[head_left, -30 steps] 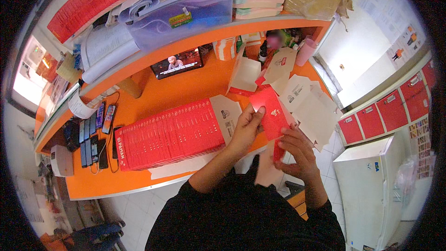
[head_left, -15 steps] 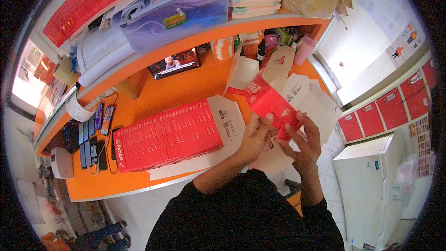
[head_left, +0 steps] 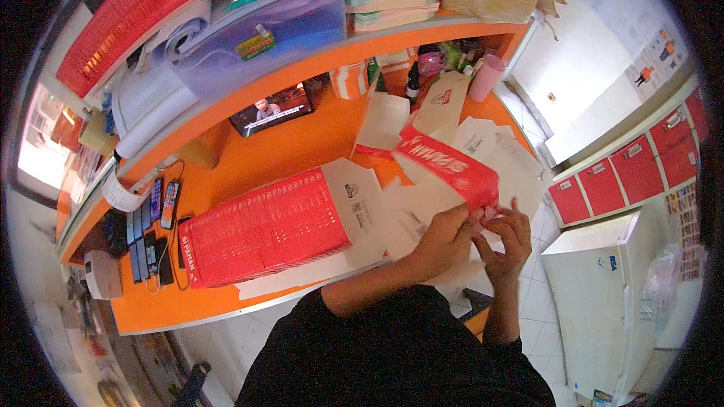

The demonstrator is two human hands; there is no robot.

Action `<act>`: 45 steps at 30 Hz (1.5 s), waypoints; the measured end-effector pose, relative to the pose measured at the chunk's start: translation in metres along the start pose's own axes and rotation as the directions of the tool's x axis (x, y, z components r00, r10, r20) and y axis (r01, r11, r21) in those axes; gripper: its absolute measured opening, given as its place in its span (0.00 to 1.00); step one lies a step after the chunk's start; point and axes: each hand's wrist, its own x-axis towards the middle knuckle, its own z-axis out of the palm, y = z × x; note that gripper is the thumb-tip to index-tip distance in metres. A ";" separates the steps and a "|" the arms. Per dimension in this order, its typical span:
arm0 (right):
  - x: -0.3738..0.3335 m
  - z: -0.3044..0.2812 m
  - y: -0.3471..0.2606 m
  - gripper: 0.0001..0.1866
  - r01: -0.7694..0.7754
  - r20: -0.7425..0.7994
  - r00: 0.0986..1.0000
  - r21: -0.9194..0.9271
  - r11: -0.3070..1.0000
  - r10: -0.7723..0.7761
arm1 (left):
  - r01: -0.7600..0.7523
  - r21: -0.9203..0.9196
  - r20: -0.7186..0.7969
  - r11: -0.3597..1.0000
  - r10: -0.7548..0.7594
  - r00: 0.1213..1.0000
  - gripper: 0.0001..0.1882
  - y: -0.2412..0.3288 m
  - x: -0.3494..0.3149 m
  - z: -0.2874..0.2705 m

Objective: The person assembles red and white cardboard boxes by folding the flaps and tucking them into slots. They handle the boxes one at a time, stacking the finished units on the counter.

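Left hand (head_left: 446, 235) and right hand (head_left: 508, 244), fingers curled, pinch the carton's (head_left: 451, 169) near end, right of the stack (head_left: 260, 227). Probably light, stiff but easily creased; best gripped at folded corners.

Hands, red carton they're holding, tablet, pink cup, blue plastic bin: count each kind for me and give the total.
Hands: 2 (left hand, right hand)
Red carton: 1
Tablet: 1
Pink cup: 1
Blue plastic bin: 1
Total: 6
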 end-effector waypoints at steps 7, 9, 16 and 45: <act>0.011 -0.091 0.025 0.29 -0.111 0.544 0.824 -0.117 0.987 0.157 | -0.551 0.588 0.734 0.592 -0.103 0.672 0.16 -0.020 0.020 0.022; 0.018 -0.080 0.031 0.20 0.075 0.635 0.773 -0.102 0.992 0.007 | -0.651 0.603 0.753 0.460 -0.061 0.655 0.15 -0.024 0.028 0.034; 0.004 -0.075 0.104 0.11 -0.374 0.335 0.855 -0.130 0.918 0.396 | -0.328 0.742 0.159 0.585 0.322 0.933 0.23 -0.020 0.125 -0.007; 0.056 0.225 0.152 0.19 0.156 0.186 0.951 0.402 0.902 -0.247 | 0.093 0.422 -0.657 0.902 0.234 0.717 0.17 -0.208 0.098 -0.211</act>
